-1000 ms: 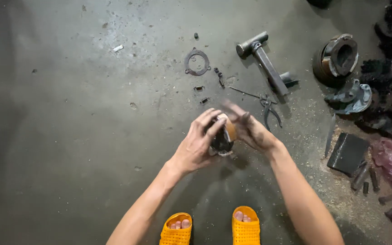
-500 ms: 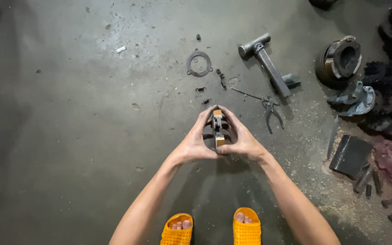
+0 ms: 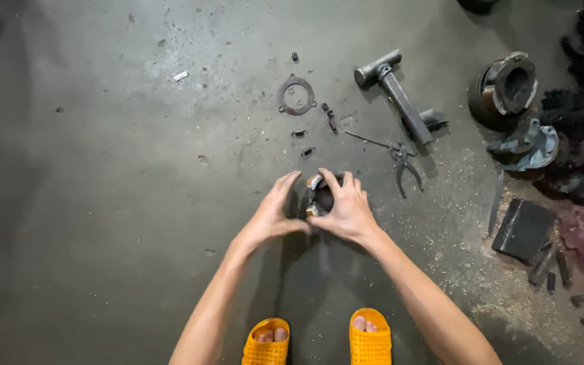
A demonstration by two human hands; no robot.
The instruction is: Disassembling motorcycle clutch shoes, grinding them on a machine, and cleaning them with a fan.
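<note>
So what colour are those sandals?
Bright orange sandals, seen clearly in the head view.

The floor (image 3: 103,203) is bare grey concrete, stained dark and dusted with pale grit and sawdust, thickest to the right of the fingers. No walls, furniture or windows show. Light is dim and even, with soft shadows.
</note>
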